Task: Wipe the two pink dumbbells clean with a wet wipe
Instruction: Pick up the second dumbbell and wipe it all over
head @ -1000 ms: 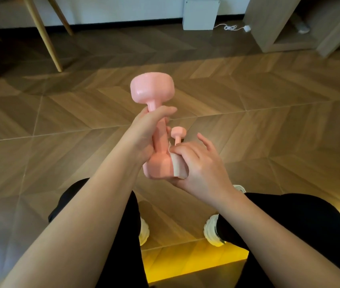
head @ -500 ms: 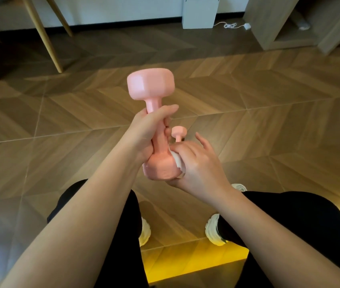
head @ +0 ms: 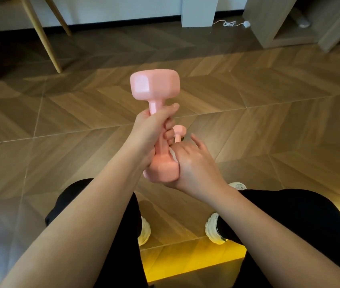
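Left hand curled round the handle, a person holds a pink dumbbell upright above the knees while the right hand cups its near head. The wipe pinned under the fingers, plainly visible a second ago, now shows only a sliver, so the rubbing has likely moved round. The dumbbell is glossy, with faceted heads; a second dumbbell waits on the floor beyond.

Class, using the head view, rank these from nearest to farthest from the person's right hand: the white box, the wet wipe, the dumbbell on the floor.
1. The wet wipe, under the right hand, against the held dumbbell.
2. The dumbbell on the floor, just beyond the fingers.
3. The white box, at the far wall.
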Action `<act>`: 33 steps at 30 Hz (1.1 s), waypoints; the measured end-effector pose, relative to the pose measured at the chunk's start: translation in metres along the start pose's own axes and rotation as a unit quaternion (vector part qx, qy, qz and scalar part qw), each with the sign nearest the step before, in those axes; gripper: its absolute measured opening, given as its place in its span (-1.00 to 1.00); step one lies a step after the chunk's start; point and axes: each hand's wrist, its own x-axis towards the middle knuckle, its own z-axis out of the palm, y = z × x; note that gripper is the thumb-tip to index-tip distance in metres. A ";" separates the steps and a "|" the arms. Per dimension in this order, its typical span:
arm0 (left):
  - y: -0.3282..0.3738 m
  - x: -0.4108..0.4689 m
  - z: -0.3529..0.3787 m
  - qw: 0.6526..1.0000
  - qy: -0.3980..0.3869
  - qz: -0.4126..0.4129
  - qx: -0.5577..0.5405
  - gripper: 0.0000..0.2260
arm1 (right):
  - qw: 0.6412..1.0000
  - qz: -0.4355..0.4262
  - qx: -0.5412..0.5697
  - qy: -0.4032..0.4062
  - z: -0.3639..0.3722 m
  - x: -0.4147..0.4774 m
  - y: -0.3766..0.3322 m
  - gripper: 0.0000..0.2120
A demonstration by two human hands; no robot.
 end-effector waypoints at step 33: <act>-0.022 0.002 -0.027 0.873 -0.073 0.067 0.478 -0.81 | 0.738 0.454 0.496 0.053 -0.041 0.015 0.056 -0.75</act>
